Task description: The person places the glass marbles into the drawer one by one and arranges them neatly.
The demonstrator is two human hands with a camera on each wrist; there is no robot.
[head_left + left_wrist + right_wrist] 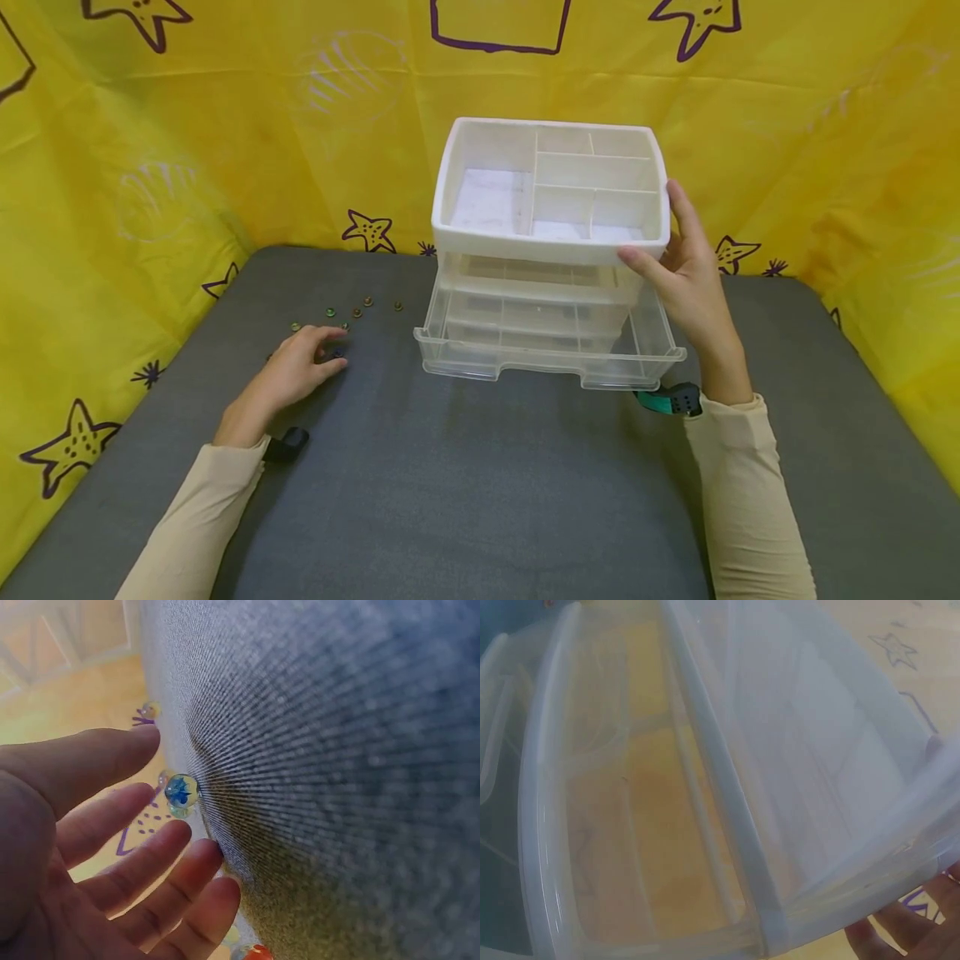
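Observation:
My left hand point(292, 371) is low over the table at the left, fingers loosely spread. A clear marble with a blue swirl point(181, 791) lies between thumb and fingertips in the left wrist view, and the hand does not grip it. Several more glass marbles point(357, 313) are scattered just beyond that hand. With my right hand point(693, 292) I hold the upper right corner of a white plastic drawer organizer point(551, 247), thumb on the front rim and fingers along the side. Its clear bottom drawer point(551, 358) is pulled out toward me.
The organizer's top tray point(491, 187) is split into several compartments by thin dividers. The grey table point(480, 483) is enclosed at the back and sides by yellow cloth point(300, 125) with star drawings. Near the left hand's little finger, a red-marked marble point(259, 952) shows at the frame's bottom edge.

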